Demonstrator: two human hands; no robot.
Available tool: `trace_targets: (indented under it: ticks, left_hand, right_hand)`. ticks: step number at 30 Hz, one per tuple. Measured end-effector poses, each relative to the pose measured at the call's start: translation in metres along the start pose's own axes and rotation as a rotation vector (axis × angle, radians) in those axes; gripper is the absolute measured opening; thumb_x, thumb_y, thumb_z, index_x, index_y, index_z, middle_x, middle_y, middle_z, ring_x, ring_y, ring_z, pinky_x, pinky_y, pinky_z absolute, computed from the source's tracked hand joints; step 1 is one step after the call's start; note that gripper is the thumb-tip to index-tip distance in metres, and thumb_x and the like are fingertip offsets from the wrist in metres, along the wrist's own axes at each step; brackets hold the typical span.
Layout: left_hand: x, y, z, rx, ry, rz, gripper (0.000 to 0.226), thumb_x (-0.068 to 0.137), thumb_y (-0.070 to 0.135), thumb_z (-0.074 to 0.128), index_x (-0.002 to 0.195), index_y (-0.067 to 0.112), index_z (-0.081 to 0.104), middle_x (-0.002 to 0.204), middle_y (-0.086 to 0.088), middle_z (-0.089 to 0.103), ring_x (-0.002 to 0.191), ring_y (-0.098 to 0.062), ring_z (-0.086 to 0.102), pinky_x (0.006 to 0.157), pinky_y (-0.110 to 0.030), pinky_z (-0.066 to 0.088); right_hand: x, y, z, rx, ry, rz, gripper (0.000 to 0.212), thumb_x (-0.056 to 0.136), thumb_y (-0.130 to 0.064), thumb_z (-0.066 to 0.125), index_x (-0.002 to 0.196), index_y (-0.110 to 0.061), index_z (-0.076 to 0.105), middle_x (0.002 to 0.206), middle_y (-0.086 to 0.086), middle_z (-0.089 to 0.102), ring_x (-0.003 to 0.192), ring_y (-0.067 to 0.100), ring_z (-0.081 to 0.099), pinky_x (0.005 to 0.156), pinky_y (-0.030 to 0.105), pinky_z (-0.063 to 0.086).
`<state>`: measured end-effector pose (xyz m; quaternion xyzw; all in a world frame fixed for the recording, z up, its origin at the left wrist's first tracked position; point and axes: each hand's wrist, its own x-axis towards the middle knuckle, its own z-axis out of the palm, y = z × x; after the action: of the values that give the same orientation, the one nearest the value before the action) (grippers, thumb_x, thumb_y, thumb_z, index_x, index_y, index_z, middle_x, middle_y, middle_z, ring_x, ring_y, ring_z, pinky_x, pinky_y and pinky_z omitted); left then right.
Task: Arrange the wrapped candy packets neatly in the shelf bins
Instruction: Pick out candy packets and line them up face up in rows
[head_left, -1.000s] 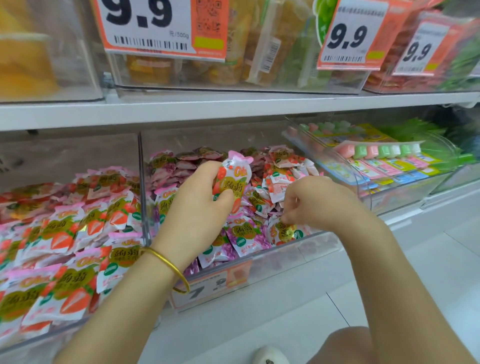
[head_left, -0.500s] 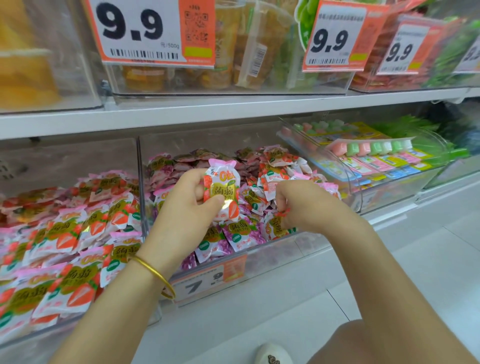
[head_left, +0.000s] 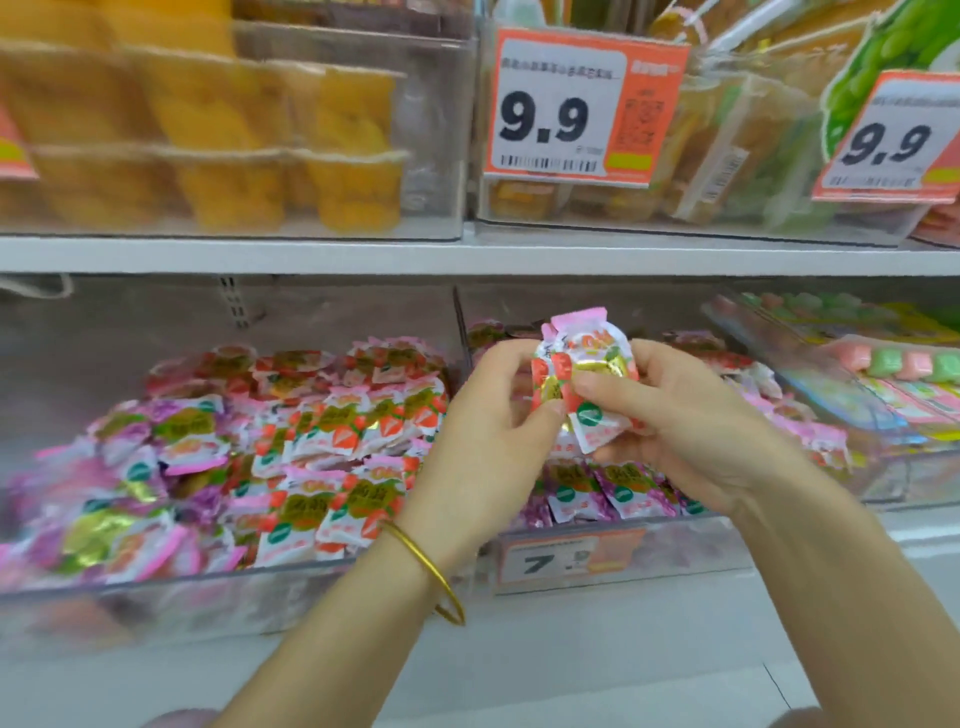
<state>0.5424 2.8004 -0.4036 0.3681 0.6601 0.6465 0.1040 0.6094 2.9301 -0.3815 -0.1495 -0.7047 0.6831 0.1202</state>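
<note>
In the head view, the left hand (head_left: 483, 441) and the right hand (head_left: 691, 431) together hold a small bunch of packets (head_left: 582, 379). It is lifted above the middle bin (head_left: 675, 545), not yet put down. The fingers of both hands are curled round the bunch, and the right thumb lies across its front.

I judge the task about half done. In the left bin (head_left: 208, 587) the middle packets (head_left: 358, 426) lie in rough overlapping rows, but those at the far left look loose and are blurred. The middle bin shows a front row of purple packets (head_left: 618, 493); the rest is hidden behind the hands.

The bins stand on a white shelf. Above it is a shelf board (head_left: 467, 254) with clear boxes of orange cups (head_left: 208, 130) and a price tag (head_left: 566, 109). Below is a pale floor (head_left: 519, 675).
</note>
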Motion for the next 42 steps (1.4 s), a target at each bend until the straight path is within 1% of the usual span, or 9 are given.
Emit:
trace_targets:
  ticks: [5, 10, 14, 16, 21, 25, 28, 32, 42]
  left_hand:
    - [-0.017, 0.007, -0.044, 0.022, 0.057, 0.016, 0.029, 0.088, 0.005, 0.056, 0.104, 0.029, 0.056, 0.096, 0.012, 0.063, 0.087, -0.005, 0.063, 0.073, -0.013, 0.050]
    - [-0.030, 0.003, -0.098, 0.097, 0.144, -0.024, 0.029, 0.087, 0.004, 0.058, 0.097, 0.030, 0.059, 0.093, 0.014, 0.063, 0.085, 0.001, 0.061, 0.072, -0.010, 0.048]
    - [-0.034, -0.023, -0.146, 0.490, 0.301, -0.115, 0.023, 0.087, 0.008, 0.057, 0.105, 0.021, 0.060, 0.105, 0.003, 0.060, 0.088, -0.003, 0.058, 0.075, -0.007, 0.044]
    - [-0.036, -0.034, -0.167, 0.682, 0.342, -0.150, 0.025, 0.085, 0.007, 0.056, 0.108, 0.015, 0.063, 0.109, -0.003, 0.058, 0.095, -0.014, 0.057, 0.086, -0.020, 0.044]
    - [-0.037, -0.040, -0.192, 0.900, 0.345, -0.207, 0.026, 0.087, 0.007, 0.051, 0.109, 0.014, 0.064, 0.115, -0.005, 0.055, 0.112, -0.022, 0.048, 0.097, -0.030, 0.036]
    - [-0.033, -0.041, -0.198, 0.964, 0.355, -0.237, 0.028, 0.090, 0.009, 0.045, 0.111, 0.016, 0.063, 0.121, -0.002, 0.053, 0.115, -0.022, 0.043, 0.096, -0.031, 0.036]
    - [-0.032, -0.041, -0.204, 0.962, 0.367, -0.247, 0.029, 0.091, 0.008, 0.044, 0.111, 0.015, 0.064, 0.122, -0.002, 0.053, 0.115, -0.022, 0.043, 0.097, -0.031, 0.035]
    - [-0.034, -0.042, -0.217, 0.934, 0.413, -0.259, 0.028, 0.090, 0.007, 0.045, 0.108, 0.016, 0.065, 0.121, -0.003, 0.054, 0.116, -0.023, 0.043, 0.099, -0.033, 0.036]
    - [-0.043, -0.040, -0.248, 0.890, 0.536, -0.292, 0.028, 0.089, 0.003, 0.048, 0.105, 0.016, 0.067, 0.121, -0.005, 0.057, 0.117, -0.024, 0.048, 0.096, -0.032, 0.036]
  right_hand:
    - [0.006, -0.007, 0.038, -0.031, -0.133, -0.024, 0.036, 0.072, -0.026, 0.068, 0.103, -0.009, 0.066, 0.079, 0.005, 0.068, 0.058, 0.012, 0.059, 0.047, 0.022, 0.048]
    - [0.024, -0.010, 0.092, -0.157, -0.096, -0.126, 0.024, 0.086, -0.013, 0.065, 0.108, -0.005, 0.062, 0.097, 0.014, 0.071, 0.085, 0.027, 0.070, 0.070, 0.038, 0.057]
    - [0.054, -0.009, 0.137, -0.392, -0.038, -0.113, 0.011, 0.086, -0.014, 0.066, 0.093, -0.008, 0.060, 0.082, 0.012, 0.066, 0.071, 0.025, 0.065, 0.063, 0.035, 0.052]
    - [0.080, -0.005, 0.156, -0.460, 0.008, -0.060, 0.013, 0.084, -0.013, 0.067, 0.092, -0.009, 0.058, 0.077, 0.008, 0.057, 0.068, 0.019, 0.056, 0.065, 0.033, 0.047]
    - [0.146, 0.001, 0.189, -0.396, 0.078, 0.116, 0.037, 0.087, -0.008, 0.062, 0.123, -0.004, 0.056, 0.124, 0.016, 0.060, 0.096, 0.023, 0.059, 0.082, 0.030, 0.048]
    - [0.184, 0.019, 0.218, -0.467, 0.076, 0.164, 0.036, 0.093, -0.011, 0.053, 0.128, -0.004, 0.051, 0.129, 0.015, 0.056, 0.115, 0.028, 0.057, 0.084, 0.029, 0.047]
    - [0.197, 0.034, 0.231, -0.798, 0.171, 0.069, 0.033, 0.092, -0.009, 0.052, 0.125, -0.005, 0.053, 0.124, 0.010, 0.057, 0.106, 0.025, 0.060, 0.081, 0.028, 0.050]
    - [0.197, 0.025, 0.219, -0.799, 0.126, 0.012, 0.026, 0.091, -0.022, 0.060, 0.114, -0.008, 0.057, 0.110, -0.001, 0.061, 0.091, 0.020, 0.066, 0.078, 0.026, 0.052]
    - [0.182, 0.032, 0.218, -1.430, 0.231, -0.180, 0.063, 0.084, -0.021, 0.068, 0.135, -0.011, 0.034, 0.135, 0.014, 0.041, 0.122, 0.033, 0.046, 0.087, 0.041, 0.045]
